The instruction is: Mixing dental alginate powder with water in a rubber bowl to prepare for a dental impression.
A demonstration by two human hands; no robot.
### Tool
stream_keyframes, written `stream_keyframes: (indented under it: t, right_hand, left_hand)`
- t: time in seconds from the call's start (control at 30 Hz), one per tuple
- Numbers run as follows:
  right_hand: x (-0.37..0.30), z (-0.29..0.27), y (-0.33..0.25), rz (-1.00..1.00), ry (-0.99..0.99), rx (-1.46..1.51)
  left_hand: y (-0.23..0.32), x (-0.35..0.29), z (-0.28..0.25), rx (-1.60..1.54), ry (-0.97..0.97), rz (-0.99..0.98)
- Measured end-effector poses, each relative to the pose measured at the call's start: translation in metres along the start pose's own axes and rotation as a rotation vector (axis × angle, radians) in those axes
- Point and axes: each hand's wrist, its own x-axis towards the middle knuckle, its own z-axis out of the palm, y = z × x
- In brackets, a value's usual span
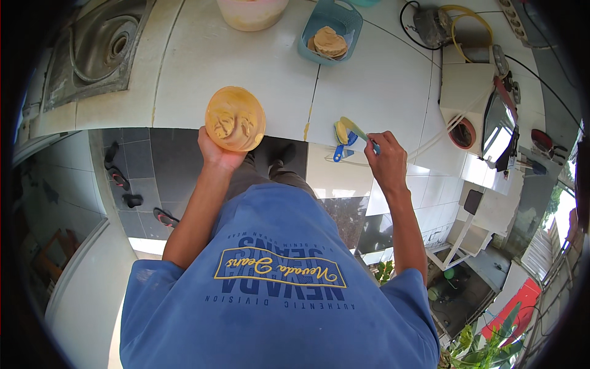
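My left hand (219, 157) is closed round the side of an orange-yellow bowl (258, 136), tilted so that its inside shows. Streaks of tan paste or batter (226, 125) coat the bowl's inner surface. Over the counter to the right, my right hand (387, 161) grips a slim spatula-like tool (354, 127) with a pale yellow-green end. That end meets or overlaps a soft yellow lump (342, 132) beside a small blue item (338, 152) at the counter's front edge. Whether the blue item is a packet or a scoop I cannot tell.
Flat tan rounds (330, 42) lie in a teal basket (303, 44) at the back of the white tiled counter (270, 80). A pink tub (252, 18) stands left of it, and a metal sink (83, 86) farther left. Cables and a cream box (456, 86) occupy the right; sandals (119, 178) lie below.
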Motion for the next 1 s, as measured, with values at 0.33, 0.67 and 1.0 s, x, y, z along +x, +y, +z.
stream_keyframes:
  t: [0.33,0.67,1.0]
  right_hand:
    - [0.000,-0.003,0.002,0.010,0.014,0.021]
    - [-0.003,-0.002,0.003,0.007,0.028,0.002]
    - [-0.010,-0.064,-0.046,0.383,0.052,0.630]
  left_hand:
    - [-0.002,-0.001,0.003,-0.006,0.015,-0.003]
    - [-0.002,0.000,0.003,0.042,0.032,-0.006]
    - [-0.009,-0.017,0.028,-0.026,-0.189,-0.053]
